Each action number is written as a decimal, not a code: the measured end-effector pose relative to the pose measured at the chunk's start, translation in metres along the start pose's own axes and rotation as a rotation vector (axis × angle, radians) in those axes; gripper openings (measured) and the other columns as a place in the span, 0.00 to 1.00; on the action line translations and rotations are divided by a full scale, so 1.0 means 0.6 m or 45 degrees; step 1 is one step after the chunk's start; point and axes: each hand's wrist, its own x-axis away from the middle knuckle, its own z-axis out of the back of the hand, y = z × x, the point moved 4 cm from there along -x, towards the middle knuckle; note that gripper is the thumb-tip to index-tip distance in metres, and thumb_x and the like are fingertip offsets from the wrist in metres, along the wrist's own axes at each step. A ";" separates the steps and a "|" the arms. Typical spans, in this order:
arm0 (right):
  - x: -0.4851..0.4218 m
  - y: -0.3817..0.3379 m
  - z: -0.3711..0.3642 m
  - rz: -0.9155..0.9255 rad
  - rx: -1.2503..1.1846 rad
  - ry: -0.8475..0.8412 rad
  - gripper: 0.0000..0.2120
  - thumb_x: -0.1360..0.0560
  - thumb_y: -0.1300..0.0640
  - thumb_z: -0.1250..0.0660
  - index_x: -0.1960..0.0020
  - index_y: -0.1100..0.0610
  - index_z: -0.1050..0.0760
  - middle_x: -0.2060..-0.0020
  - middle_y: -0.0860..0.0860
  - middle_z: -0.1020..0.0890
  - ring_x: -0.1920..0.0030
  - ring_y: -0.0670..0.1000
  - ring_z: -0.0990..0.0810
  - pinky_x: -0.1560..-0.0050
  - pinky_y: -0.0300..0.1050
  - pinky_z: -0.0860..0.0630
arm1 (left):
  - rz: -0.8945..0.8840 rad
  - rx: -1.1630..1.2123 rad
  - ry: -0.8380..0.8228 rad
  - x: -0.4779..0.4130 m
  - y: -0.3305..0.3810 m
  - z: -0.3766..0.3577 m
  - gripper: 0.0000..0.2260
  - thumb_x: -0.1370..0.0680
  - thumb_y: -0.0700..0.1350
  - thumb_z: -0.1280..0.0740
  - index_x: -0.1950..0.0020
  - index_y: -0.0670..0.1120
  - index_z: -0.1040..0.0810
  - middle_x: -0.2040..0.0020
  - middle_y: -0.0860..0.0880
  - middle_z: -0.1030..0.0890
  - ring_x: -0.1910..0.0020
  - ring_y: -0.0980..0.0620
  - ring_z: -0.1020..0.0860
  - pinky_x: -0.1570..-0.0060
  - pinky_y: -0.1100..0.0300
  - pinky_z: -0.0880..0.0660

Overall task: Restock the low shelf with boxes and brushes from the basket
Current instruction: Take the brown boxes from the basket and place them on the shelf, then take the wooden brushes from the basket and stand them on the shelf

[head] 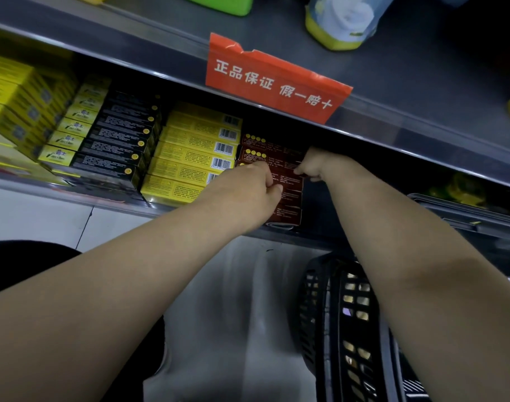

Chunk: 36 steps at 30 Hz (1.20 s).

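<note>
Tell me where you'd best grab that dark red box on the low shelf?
By its two short ends, coming in from the open front, as the left hand and right hand do. The dark red box is long and flat, lying crosswise; yellow boxes crowd its left, and the upper shelf overhangs it.

free gap right of brown boxes point(288, 198), beneath overhanging upper shelf point(407, 123).

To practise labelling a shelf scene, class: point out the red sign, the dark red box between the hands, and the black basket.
red sign point(274, 82), head view, middle of its printed face.
dark red box point(290, 181), head view, its exposed top face.
black basket point(307, 309), head view, its latticed side wall.
</note>
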 end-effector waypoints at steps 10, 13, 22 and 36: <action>0.296 0.029 0.091 0.420 -0.595 0.201 0.16 0.25 0.72 0.39 0.38 0.64 0.28 0.45 0.59 0.21 0.44 0.54 0.22 0.53 0.30 0.25 | -0.356 0.041 0.042 0.049 0.125 -0.054 0.10 0.22 0.50 0.39 0.44 0.48 0.25 0.48 0.51 0.19 0.47 0.50 0.23 0.50 0.58 0.28; 0.389 0.093 0.096 0.481 -0.742 0.306 0.14 0.25 0.73 0.40 0.45 0.60 0.25 0.53 0.51 0.20 0.52 0.46 0.21 0.51 0.32 0.24 | -0.569 -0.001 0.043 0.075 0.174 -0.081 0.11 0.22 0.49 0.38 0.42 0.48 0.23 0.45 0.51 0.20 0.45 0.50 0.25 0.45 0.57 0.29; 0.448 0.334 0.006 0.078 -0.827 0.203 0.09 0.25 0.69 0.37 0.48 0.61 0.24 0.56 0.55 0.20 0.56 0.49 0.22 0.55 0.37 0.25 | -0.989 -0.338 -0.274 0.125 0.244 -0.185 0.11 0.20 0.51 0.41 0.40 0.53 0.26 0.44 0.56 0.24 0.43 0.55 0.30 0.46 0.60 0.32; 0.321 0.416 -0.222 -0.442 -0.193 -0.167 0.19 0.23 0.53 0.38 0.35 0.59 0.28 0.37 0.57 0.24 0.37 0.57 0.26 0.39 0.48 0.30 | -1.002 -0.393 -0.373 0.104 0.256 -0.204 0.09 0.21 0.52 0.41 0.42 0.57 0.26 0.53 0.63 0.27 0.50 0.60 0.27 0.50 0.64 0.32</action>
